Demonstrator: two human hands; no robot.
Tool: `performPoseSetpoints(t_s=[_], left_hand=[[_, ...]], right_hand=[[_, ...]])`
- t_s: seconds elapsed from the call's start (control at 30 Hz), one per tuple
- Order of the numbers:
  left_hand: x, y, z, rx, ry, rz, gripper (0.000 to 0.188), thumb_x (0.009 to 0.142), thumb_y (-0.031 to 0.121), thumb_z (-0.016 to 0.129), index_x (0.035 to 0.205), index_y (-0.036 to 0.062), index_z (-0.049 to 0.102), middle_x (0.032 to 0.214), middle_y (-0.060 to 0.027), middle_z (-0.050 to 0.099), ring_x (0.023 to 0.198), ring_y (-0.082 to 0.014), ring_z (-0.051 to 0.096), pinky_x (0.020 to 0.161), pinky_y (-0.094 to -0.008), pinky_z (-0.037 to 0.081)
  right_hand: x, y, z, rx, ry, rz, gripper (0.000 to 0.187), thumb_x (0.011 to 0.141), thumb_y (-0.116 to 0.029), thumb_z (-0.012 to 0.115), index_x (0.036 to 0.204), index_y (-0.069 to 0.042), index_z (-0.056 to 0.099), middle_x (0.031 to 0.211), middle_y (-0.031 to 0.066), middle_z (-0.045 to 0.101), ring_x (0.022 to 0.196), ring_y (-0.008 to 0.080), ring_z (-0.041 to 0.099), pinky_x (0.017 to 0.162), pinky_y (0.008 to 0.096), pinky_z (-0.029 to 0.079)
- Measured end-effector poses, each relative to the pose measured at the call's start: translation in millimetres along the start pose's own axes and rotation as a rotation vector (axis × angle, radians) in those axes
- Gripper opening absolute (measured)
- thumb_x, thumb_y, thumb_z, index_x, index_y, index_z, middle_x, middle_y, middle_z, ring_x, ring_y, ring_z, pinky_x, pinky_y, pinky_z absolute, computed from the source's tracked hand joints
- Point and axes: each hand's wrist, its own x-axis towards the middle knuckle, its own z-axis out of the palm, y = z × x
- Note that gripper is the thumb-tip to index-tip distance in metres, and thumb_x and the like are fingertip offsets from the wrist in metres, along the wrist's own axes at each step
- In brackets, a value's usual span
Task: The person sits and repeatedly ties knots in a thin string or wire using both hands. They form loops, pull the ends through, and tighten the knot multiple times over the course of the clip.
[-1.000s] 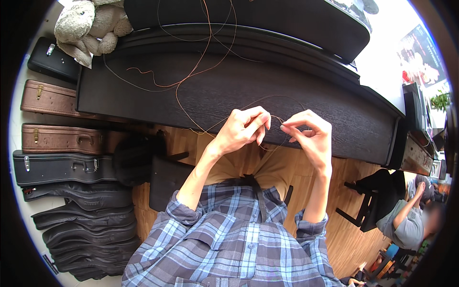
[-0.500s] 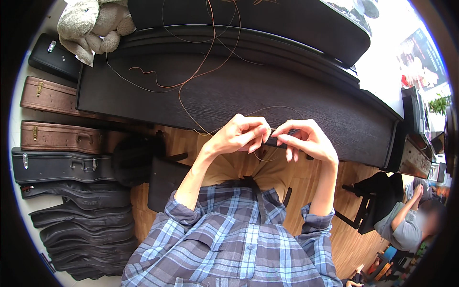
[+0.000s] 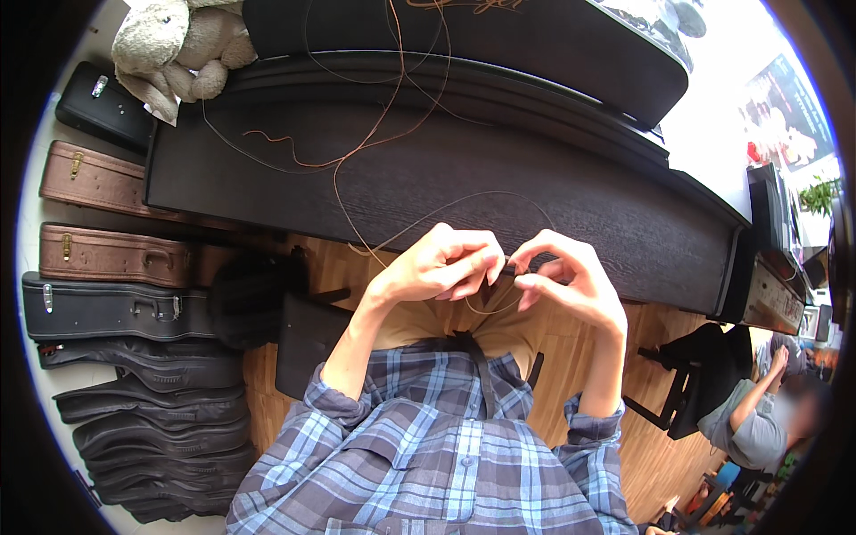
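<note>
Head view, looking down. At the near edge of a black counter (image 3: 624, 241), two bare hands meet, fingertips almost touching. The left hand (image 3: 450, 267) pinches a thin wire (image 3: 492, 312) between thumb and forefinger. The right hand (image 3: 566, 278) curves in from the other side, thumb and forefinger tips near each other; whether its grip has hold of the wire cannot be told.

The wire lies right at both grips: a small loop hangs below the fingertips, just off the counter's near edge, while a wide, shallow arc spreads left to right across the counter behind the hands. The left hand is nearer the strand that runs away over the counter's left part, where copper strands (image 3: 361, 148) cross in loose coils toward the far side. Which strand joins which is unclear.

The wire is springy and hair-thin, partly copper-coloured, against the counter's matte wood grain. At the counter's far left corner sits a plush toy (image 3: 152, 45), grey and nubbly. Left of the counter stand hard cases (image 3: 116, 254), brown and black with metal latches, and a row of soft, creased black bags (image 3: 156, 419).
</note>
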Motion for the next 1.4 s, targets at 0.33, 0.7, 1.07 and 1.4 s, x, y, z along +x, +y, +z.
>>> performPoseSetpoints(t_s=[0.33, 0.7, 1.07, 1.4], left_hand=[[-30, 45, 3, -0.013, 0.19, -0.07, 0.028, 0.108, 0.018, 0.051, 0.087, 0.0038, 0.063, 0.054, 0.0033, 0.051, 0.045, -0.0012, 0.043, 0.044, -0.0209, 0.031], [-58, 89, 10, 0.15, 0.344, -0.038, 0.026, 0.105, 0.009, 0.055, 0.083, -0.0003, 0.066, 0.054, 0.0031, 0.054, 0.042, -0.0014, 0.044, 0.042, -0.0207, 0.03], [-48, 82, 19, 0.25, 0.354, -0.067, 0.023, 0.103, 0.01, 0.057, 0.086, 0.0, 0.069, 0.054, 0.0011, 0.054, 0.045, -0.0019, 0.048, 0.045, -0.0213, 0.034], [-45, 73, 25, 0.525, 0.435, 0.12, 0.011, 0.099, 0.005, 0.06, 0.094, 0.0019, 0.069, 0.052, 0.0012, 0.048, 0.045, -0.0015, 0.046, 0.045, -0.0232, 0.033]], right_hand=[[-51, -8, -22, -0.511, 0.419, -0.297, 0.014, 0.079, -0.001, 0.081, 0.091, -0.004, 0.073, 0.079, 0.0023, 0.068, 0.061, 0.0072, 0.055, 0.056, 0.022, 0.044], [-111, -12, -72, -0.28, 0.38, -0.231, 0.03, 0.102, -0.021, 0.065, 0.085, 0.002, 0.069, 0.077, 0.0039, 0.063, 0.057, 0.0051, 0.05, 0.047, 0.0201, 0.032], [-124, -21, -67, -0.083, 0.643, -0.493, 0.024, 0.105, -0.02, 0.06, 0.088, -0.003, 0.055, 0.092, 0.0027, 0.04, 0.066, 0.0063, 0.035, 0.054, 0.0211, 0.027], [-132, -40, -44, 0.089, 0.593, -0.623, 0.03, 0.105, -0.026, 0.061, 0.084, -0.006, 0.055, 0.084, 0.0005, 0.038, 0.061, 0.0043, 0.032, 0.053, 0.0213, 0.024]])
